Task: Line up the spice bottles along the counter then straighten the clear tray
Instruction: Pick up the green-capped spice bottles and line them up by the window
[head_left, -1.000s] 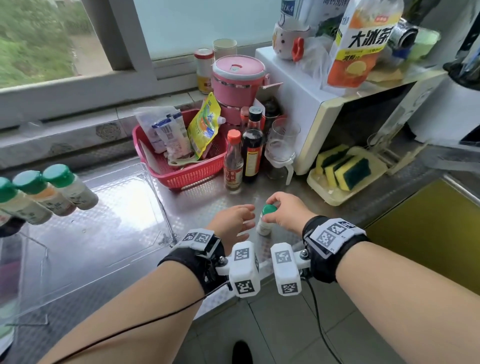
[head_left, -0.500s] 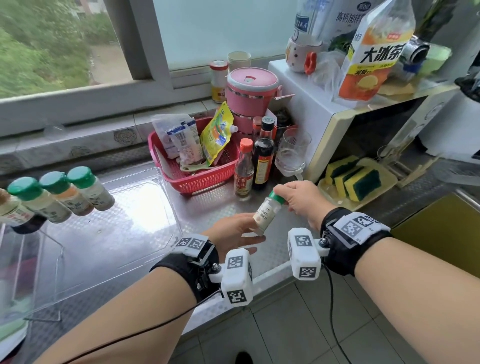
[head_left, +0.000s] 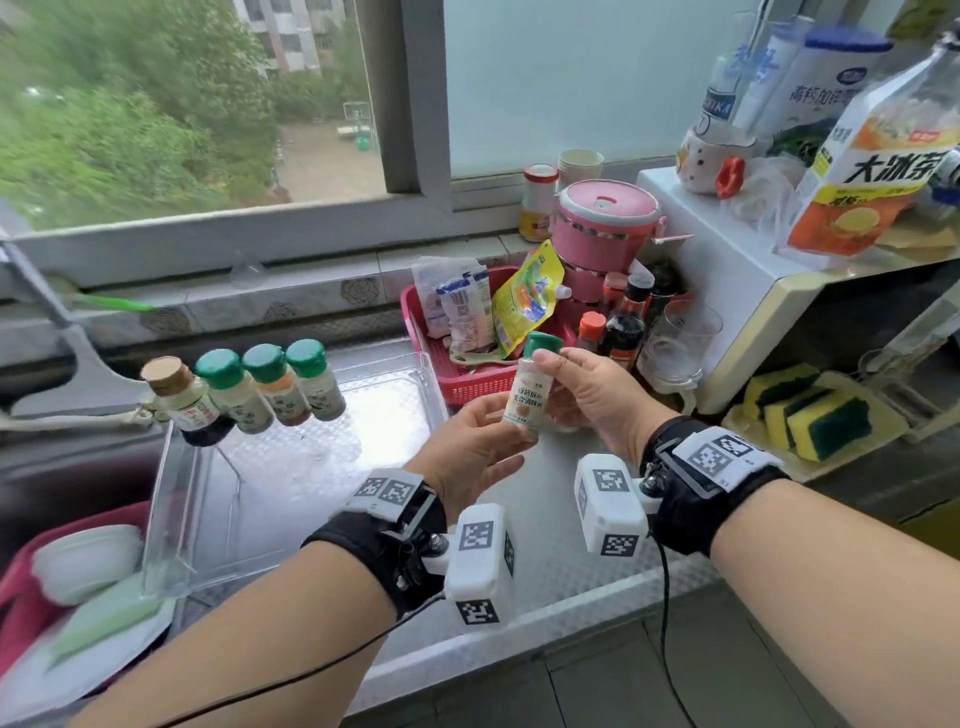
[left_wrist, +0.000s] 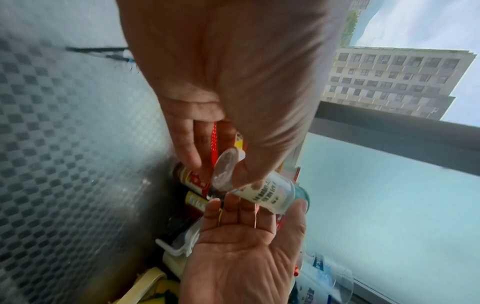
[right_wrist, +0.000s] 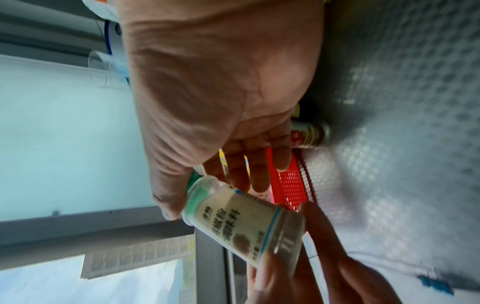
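Note:
A small spice bottle (head_left: 529, 396) with a green cap and white label is held in the air above the steel counter (head_left: 561, 551), tilted slightly. My left hand (head_left: 498, 434) pinches its base (left_wrist: 226, 170). My right hand (head_left: 553, 371) holds it near the cap, thumb on the neck (right_wrist: 168, 205). Several more spice bottles (head_left: 262, 387), one brown-capped and three green-capped, stand in a row at the far left corner of the clear tray (head_left: 311, 467). The tray lies on the counter left of my hands.
A red basket (head_left: 462, 387) of sachets sits behind the held bottle. Sauce bottles (head_left: 621, 332), a glass cup (head_left: 678, 348) and a pink pot (head_left: 605, 223) stand beside a white microwave (head_left: 737, 291). Sponges (head_left: 810, 415) lie at right. A bowl (head_left: 88, 561) sits at lower left.
The green-capped bottle has been lifted off the counter by my right hand and raised. My left hand, which was open beside it, now grips its base.

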